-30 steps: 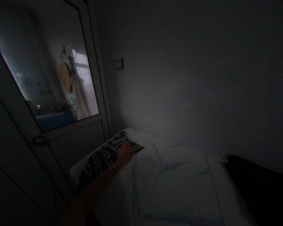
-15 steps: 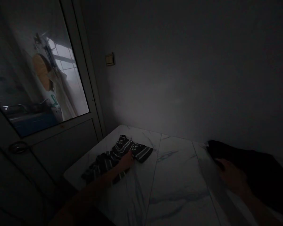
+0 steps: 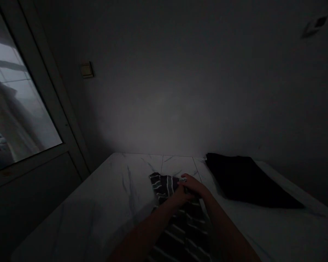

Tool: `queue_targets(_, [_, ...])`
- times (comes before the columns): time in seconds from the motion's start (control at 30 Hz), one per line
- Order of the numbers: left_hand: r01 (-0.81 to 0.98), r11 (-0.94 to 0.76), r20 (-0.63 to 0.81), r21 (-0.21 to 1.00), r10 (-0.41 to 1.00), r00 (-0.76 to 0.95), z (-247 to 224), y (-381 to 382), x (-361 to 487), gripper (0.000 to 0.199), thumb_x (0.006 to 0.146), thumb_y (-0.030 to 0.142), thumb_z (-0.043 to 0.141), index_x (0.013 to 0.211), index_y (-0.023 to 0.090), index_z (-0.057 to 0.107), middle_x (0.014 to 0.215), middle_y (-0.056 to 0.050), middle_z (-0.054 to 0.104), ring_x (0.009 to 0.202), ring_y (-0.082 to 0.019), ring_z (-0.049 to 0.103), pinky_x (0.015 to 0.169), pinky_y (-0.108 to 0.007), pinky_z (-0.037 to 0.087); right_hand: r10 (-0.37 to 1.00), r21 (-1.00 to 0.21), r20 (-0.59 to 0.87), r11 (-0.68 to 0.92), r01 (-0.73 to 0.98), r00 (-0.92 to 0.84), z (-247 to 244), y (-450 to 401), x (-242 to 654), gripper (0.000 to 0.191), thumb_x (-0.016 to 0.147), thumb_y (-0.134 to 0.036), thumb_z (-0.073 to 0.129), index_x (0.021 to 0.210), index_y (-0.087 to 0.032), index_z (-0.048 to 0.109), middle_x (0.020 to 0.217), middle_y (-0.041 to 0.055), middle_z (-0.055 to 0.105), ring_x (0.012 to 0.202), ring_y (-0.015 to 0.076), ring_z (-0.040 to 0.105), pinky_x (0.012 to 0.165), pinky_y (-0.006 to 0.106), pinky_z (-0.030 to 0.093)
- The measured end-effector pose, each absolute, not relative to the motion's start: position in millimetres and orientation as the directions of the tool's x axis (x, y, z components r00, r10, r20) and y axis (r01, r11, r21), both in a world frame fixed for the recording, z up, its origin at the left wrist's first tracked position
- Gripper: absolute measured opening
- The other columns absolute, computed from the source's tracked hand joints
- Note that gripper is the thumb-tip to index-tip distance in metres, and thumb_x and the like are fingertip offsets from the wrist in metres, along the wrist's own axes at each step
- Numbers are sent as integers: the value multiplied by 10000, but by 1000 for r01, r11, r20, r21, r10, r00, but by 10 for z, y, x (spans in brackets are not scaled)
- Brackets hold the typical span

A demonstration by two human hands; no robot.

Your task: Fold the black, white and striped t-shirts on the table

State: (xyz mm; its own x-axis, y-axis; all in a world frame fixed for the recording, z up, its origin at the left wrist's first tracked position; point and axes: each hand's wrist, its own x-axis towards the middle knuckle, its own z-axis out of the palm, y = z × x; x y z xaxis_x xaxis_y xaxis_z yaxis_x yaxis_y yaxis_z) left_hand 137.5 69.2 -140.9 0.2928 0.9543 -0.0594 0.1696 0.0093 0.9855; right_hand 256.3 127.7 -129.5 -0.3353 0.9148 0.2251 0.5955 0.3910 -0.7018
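Observation:
A dark shirt with pale stripes (image 3: 180,236) lies in the middle of the marble-patterned table, reaching down to the bottom of the head view. At its upper right part my left hand (image 3: 182,195) is closed, fingers pinched on the cloth. Just beyond and to the right, my right hand (image 3: 194,185) also grips the cloth, its fingertips close to the left hand's. The light is dim, and my hands and forearms cover parts of the shirt. To the right, apart from both hands, a folded black cloth (image 3: 243,182) lies flat.
The white table (image 3: 98,196) with bluish veins meets a plain wall (image 3: 166,91) at its back edge. A light switch (image 3: 86,70) is on the wall. At the left stands a door with a glass pane (image 3: 24,98).
The view has turned right. My right hand has let go of the black cloth and come to the striped shirt. The shirt has been pulled from the table's left side toward the middle.

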Motion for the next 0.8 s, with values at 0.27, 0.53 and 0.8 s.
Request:
queue_targets(0.27, [559,-442,342,702,897,280,-781,842,1069,859,566,195,832,1334,227,450,1422,-116,445,1334,-297,431,1111,-473,388,867,-775,355,482,409,-350,-598,1143,2957,351,712,-224,737,1038,-206,609,1059,45,691,1000,228,645,923,378,489])
queue_targets(0.53, [488,-411,412,770,904,112,-564,689,908,154,806,168,473,925,216,558,835,-1,640,790,-161,616,761,-284,499,757,-649,510,650,395,-407,-180,714,2823,400,808,-175,694,1187,-245,589,1158,67,660,1078,219,621,953,388,486])
queue_targets(0.8, [679,-58,433,732,809,-397,-249,1074,-382,106,753,251,501,829,223,570,815,-20,678,783,-192,642,661,-249,470,712,-485,668,638,598,-218,-163,713,3045,516,869,-141,579,1352,-307,506,1166,65,615,1058,222,622,937,419,519])
